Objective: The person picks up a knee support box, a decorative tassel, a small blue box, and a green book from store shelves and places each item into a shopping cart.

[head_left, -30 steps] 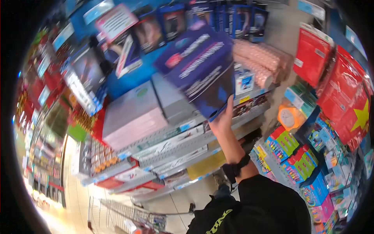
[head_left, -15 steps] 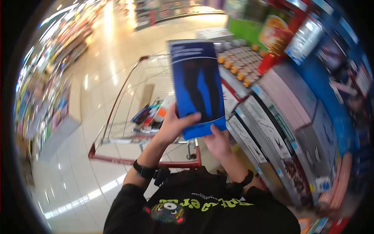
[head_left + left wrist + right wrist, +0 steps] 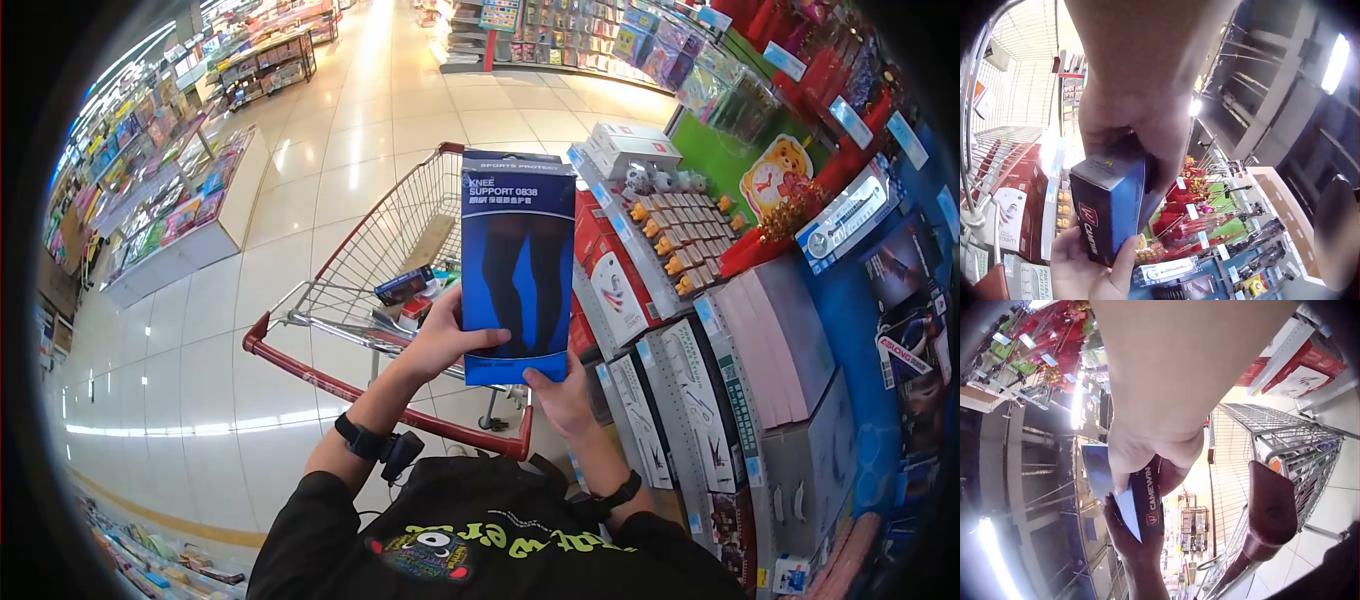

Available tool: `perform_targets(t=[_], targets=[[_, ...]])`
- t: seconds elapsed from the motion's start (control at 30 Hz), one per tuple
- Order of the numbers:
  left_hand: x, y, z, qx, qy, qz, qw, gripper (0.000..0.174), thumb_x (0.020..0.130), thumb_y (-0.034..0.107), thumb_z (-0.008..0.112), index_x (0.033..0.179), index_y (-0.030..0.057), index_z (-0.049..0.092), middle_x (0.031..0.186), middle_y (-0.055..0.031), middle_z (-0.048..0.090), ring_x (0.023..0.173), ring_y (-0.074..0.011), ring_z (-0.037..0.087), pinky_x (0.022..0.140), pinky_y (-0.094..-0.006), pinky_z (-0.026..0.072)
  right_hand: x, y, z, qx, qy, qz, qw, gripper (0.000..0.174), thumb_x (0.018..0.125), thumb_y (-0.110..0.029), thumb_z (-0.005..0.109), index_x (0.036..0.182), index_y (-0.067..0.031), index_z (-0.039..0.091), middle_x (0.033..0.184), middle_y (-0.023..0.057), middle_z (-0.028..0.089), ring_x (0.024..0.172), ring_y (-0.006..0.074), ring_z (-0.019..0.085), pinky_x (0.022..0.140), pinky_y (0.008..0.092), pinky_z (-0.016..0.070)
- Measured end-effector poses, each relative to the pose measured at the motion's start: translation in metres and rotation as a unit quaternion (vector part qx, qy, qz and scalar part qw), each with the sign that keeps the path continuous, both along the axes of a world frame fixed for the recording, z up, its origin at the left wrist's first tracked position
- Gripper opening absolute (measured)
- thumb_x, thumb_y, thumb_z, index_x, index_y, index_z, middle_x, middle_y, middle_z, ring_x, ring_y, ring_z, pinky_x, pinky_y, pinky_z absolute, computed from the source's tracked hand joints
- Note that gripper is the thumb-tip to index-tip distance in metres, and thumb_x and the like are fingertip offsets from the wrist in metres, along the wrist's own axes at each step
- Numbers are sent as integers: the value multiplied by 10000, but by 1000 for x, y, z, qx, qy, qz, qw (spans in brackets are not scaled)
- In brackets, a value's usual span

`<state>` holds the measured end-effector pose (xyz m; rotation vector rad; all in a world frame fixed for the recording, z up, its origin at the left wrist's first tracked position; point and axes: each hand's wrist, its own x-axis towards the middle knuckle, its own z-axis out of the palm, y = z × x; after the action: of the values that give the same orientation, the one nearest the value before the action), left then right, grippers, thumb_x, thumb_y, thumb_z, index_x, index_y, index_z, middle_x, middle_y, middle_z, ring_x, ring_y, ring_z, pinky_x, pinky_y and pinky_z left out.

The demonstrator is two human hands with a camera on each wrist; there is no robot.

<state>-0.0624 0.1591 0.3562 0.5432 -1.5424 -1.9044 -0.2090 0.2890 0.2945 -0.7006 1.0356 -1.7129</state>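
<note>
A blue knee support box [image 3: 518, 265] stands upright in front of me, its printed picture of two legs facing the head camera. My left hand [image 3: 447, 335] grips its lower left side, thumb across the front. At the lower right corner, my right hand [image 3: 563, 400] holds the box with its thumb on the bottom edge of the front. In the left wrist view the box [image 3: 1110, 203] shows its end and a dark side with a red logo; the right wrist view shows the brand lettering on the box [image 3: 1147, 494]. The fingers behind the box are hidden in the head view.
A wire shopping cart [image 3: 330, 370] with a red handle stands just beyond my hands, several packages [image 3: 405, 285] inside. Stocked shelves [image 3: 690, 400] run close along the right. Tiled floor [image 3: 200, 350] stretches left towards a low display stand [image 3: 190, 235].
The view has swung from the shelf to the cart. One hand alone held the box at the shelf; now both hold it, front turned to the camera. Since half a second ago it has barely shifted.
</note>
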Motion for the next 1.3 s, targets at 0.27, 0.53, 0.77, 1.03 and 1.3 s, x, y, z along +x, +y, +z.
perform_targets(t=[0.27,0.53,0.77,1.03,1.3], targets=[[-14,-11,1,76,3,123,989,467,805,144,648,1195,35,415,1043,-94,582,955,-175,578,786,-311,492,-32,4,-11,48,172,-3,984,425,710,-13,726,1073,4,506,974,46,584,860,97,556,785,241,458],[-3,-36,-1,70,-43,144,986,691,779,223,680,1321,57,284,1167,-101,482,1010,-196,535,804,-353,486,-49,-2,-26,48,289,-27,956,537,710,-21,724,1172,60,463,1012,89,602,883,123,577,795,258,467],[17,-56,-14,102,-28,140,984,736,785,258,669,1354,102,230,1202,-99,465,1084,-243,506,858,-448,476,-47,-33,-27,15,466,-106,878,499,683,19,717,1143,27,524,978,85,630,856,151,609,797,269,470],[85,-143,-46,287,48,117,949,622,773,432,605,1225,65,386,1165,-165,434,1072,-355,487,938,-502,414,-8,-99,-13,-74,325,-71,940,623,704,98,655,1265,-5,403,1236,132,487,1149,223,482,940,331,428],[107,-217,-76,259,-51,111,958,764,713,480,648,1272,81,312,1220,-189,376,1078,-350,469,909,-467,434,36,-107,14,50,351,-9,935,544,800,-52,628,1284,11,388,1236,164,498,1149,232,490,926,338,430]])
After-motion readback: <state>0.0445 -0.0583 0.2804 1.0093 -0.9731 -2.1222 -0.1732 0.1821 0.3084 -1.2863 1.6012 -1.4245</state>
